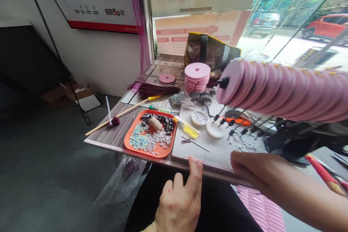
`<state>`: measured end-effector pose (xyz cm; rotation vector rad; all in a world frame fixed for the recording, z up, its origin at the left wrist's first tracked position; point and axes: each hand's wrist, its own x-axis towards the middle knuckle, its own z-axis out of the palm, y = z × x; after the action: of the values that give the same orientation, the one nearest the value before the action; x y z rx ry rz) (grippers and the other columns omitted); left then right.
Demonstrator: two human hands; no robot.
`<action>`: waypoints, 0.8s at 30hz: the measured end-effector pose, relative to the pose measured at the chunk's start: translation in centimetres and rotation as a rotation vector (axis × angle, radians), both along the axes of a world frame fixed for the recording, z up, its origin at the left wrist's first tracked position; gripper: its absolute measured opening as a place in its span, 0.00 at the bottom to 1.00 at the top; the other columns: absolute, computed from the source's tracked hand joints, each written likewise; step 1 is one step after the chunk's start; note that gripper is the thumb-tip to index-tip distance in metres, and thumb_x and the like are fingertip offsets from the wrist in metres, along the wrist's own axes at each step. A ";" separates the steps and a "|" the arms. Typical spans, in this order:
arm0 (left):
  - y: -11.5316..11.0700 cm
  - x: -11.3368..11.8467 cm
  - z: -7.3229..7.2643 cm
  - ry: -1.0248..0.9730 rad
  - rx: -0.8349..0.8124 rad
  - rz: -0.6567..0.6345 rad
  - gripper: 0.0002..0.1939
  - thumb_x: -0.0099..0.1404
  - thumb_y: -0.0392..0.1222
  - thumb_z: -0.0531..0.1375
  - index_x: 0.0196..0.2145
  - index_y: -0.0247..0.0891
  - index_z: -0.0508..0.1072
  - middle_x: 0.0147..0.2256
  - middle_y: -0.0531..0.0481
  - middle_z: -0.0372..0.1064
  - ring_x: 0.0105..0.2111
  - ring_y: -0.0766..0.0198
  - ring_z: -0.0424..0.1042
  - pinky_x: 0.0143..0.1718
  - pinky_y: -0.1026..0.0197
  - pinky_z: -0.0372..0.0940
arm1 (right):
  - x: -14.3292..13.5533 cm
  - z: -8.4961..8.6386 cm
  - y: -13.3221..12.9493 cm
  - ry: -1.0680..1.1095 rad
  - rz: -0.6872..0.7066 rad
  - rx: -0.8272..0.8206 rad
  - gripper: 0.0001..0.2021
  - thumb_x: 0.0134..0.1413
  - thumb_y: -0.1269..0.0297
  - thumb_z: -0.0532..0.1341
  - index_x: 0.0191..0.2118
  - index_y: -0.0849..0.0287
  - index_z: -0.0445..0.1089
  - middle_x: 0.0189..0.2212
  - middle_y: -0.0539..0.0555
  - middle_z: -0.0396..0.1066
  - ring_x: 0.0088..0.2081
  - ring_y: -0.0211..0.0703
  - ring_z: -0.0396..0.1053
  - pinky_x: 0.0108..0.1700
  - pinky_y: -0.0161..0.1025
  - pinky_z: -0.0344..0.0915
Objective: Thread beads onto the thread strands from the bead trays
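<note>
My left hand (181,197) is at the front edge of the table, its thumb and index finger pressed together and the other fingers curled. Whatever may be between the fingertips is too fine to make out. From the right reaches my right hand (240,161), bent at the wrist over the white board (182,148), its fingers hidden from view. Ahead of my left hand lie a thin metal rod with dark strands (199,146) and a yellow lighter (187,127). An orange tray (149,151) of black, silver and blue-green beads sits to the left.
A row of pink discs on a rod (272,87) overhangs the right side, with black-tipped pins beneath. Behind stand stacked pink spools (197,72) and a bag (206,49). A white bead dish (199,117) and a wooden stick (122,111) lie on the table.
</note>
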<state>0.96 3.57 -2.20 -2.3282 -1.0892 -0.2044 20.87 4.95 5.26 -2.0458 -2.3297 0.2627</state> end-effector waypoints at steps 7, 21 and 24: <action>0.6 -0.1 0.1 0.072 0.037 -0.022 0.28 0.53 0.27 0.54 0.53 0.38 0.66 0.53 0.42 0.65 0.24 0.67 0.63 0.20 0.65 0.63 | 1.6 0.5 0.3 0.028 0.093 -0.208 0.11 0.55 0.72 0.48 0.22 0.58 0.55 0.17 0.46 0.57 0.20 0.35 0.54 0.22 0.33 0.46; 1.0 0.1 0.2 0.086 0.081 -0.045 0.28 0.54 0.21 0.53 0.51 0.38 0.69 0.52 0.44 0.67 0.21 0.68 0.65 0.18 0.65 0.62 | 2.3 2.0 -0.2 0.779 0.038 -0.420 0.07 0.55 0.68 0.53 0.27 0.59 0.58 0.22 0.46 0.58 0.23 0.33 0.54 0.24 0.29 0.52; 1.0 0.1 0.1 0.077 0.100 -0.052 0.28 0.53 0.21 0.54 0.51 0.37 0.69 0.52 0.44 0.68 0.21 0.69 0.64 0.18 0.65 0.62 | 2.6 2.0 -0.5 0.374 0.049 -0.216 0.10 0.55 0.72 0.52 0.23 0.59 0.56 0.19 0.45 0.56 0.22 0.33 0.51 0.24 0.31 0.48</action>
<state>1.04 4.61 -2.07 -2.2575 -0.9597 -0.1832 23.51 4.47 7.30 -1.8228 -2.1975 0.8510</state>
